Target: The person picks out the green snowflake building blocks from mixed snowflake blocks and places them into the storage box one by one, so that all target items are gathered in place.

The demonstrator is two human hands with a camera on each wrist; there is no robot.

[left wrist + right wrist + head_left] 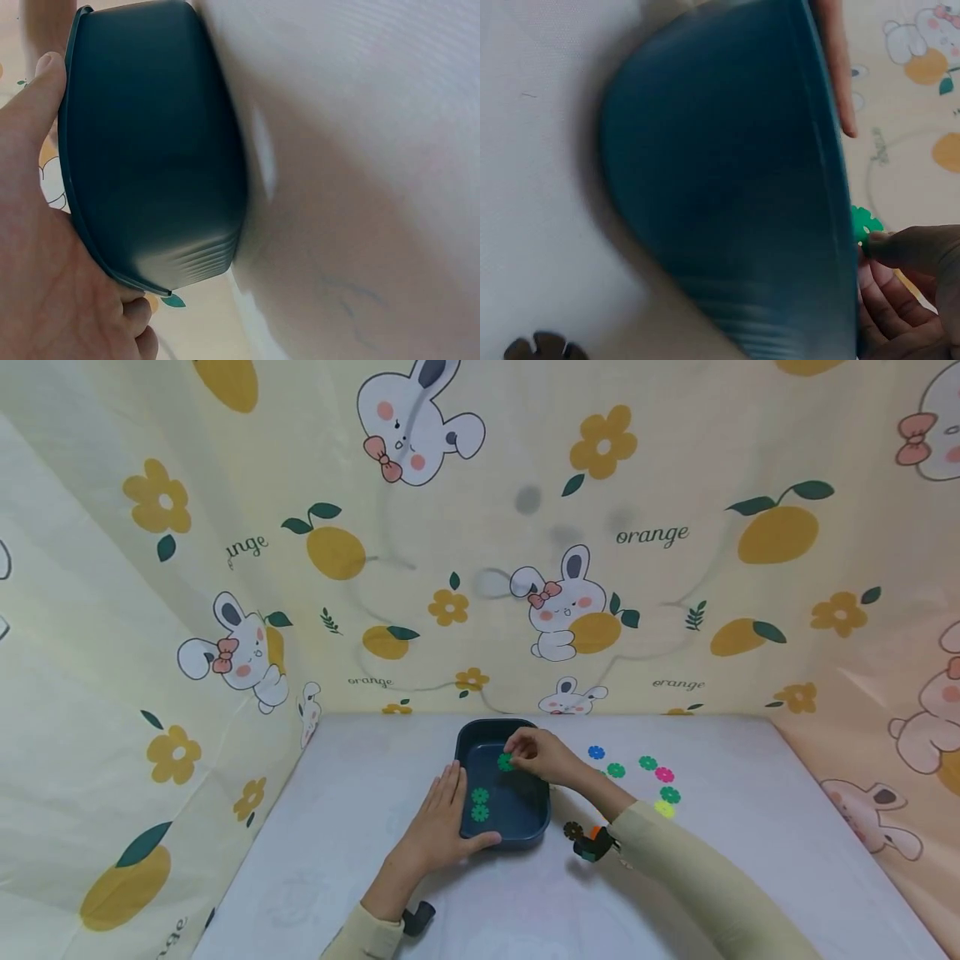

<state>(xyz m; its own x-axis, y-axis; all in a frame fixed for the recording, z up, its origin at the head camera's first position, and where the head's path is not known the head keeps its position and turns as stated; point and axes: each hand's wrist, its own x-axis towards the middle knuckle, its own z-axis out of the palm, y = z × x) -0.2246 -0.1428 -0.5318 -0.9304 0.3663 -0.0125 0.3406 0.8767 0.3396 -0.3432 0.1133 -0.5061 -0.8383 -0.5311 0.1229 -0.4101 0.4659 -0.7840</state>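
Observation:
A dark teal rectangular bin [517,841] stands on the table, with two green notched plastic discs [480,812] lying inside at its left. My left hand [438,818] rests against the bin's left side, fingers straight and thumb along the near rim; the left wrist view shows the thumb [46,94] at the rim. Over the far part of the bin, my right hand [543,756] pinches another green notched disc [505,762] between thumb and fingertips. That held disc [865,223] shows past the bin's rim in the right wrist view.
Right of the bin lie several notched discs: a blue one [596,752], green ones [647,762], a pink one [664,774] and a yellow one [664,809]. A dark brown disc [573,830] is near the right wrist camera [595,843]. A printed curtain [480,527] surrounds the table.

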